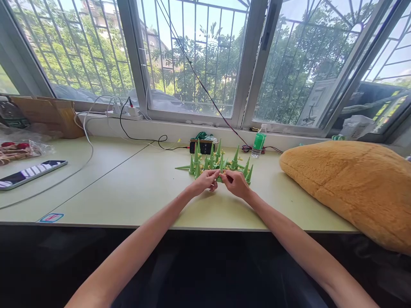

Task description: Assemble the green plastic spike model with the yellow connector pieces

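My left hand [207, 180] and my right hand [236, 183] meet fingertip to fingertip above the table. Between them rises a pale green cone-shaped piece [221, 163], its lower part hidden by my fingers. The left fingers are closed in a pinch at its base. My right thumb and fingers are also pressed together there; what lies in them is too small to make out. Just beyond stand several more green cones [235, 158] on round bases, with small yellow bits among them. One long green cone [182, 167] lies on its side at the left of the group.
Behind the cones a phone [201, 148] leans upright with a cable. A green-labelled bottle [257, 143] stands by the window wall. A tan plush cushion [349, 188] covers the table's right side. Another phone [32, 174], a white cable [84, 164] and a cardboard box [48, 115] are on the left.
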Demonstrator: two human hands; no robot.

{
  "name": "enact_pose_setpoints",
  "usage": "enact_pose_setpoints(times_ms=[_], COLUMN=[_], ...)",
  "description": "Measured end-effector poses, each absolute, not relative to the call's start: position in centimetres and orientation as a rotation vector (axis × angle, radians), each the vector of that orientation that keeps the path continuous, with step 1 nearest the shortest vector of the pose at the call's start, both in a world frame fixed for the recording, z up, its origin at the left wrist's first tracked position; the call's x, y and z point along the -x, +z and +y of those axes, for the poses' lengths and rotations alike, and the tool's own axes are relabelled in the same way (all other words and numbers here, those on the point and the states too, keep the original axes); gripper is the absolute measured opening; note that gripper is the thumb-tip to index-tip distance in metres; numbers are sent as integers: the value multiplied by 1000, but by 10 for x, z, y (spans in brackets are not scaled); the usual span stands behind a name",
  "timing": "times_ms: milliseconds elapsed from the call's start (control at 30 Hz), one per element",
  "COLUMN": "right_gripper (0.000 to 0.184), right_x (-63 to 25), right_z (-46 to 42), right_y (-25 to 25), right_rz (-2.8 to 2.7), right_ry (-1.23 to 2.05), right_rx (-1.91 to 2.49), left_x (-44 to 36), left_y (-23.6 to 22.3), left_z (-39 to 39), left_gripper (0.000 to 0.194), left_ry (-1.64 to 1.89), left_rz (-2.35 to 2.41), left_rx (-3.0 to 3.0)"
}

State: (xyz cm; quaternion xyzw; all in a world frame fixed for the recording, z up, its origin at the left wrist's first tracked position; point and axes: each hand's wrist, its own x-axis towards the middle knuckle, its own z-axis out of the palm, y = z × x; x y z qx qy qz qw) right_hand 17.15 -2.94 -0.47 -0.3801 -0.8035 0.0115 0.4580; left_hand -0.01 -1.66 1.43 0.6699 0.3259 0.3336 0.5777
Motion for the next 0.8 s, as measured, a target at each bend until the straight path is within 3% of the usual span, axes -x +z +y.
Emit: enact_pose_setpoints(times_ms=[800], right_gripper=[39], right_x=[-166], right_z=[-36], right_y=[0], right_rz=[-2018], right_ry=[-94], right_rx=[985], left_x=[4], left_y=[6], left_z=[-6], left_gripper=[45], left_ry=[719], left_rz=[501], left_rx=[-1421])
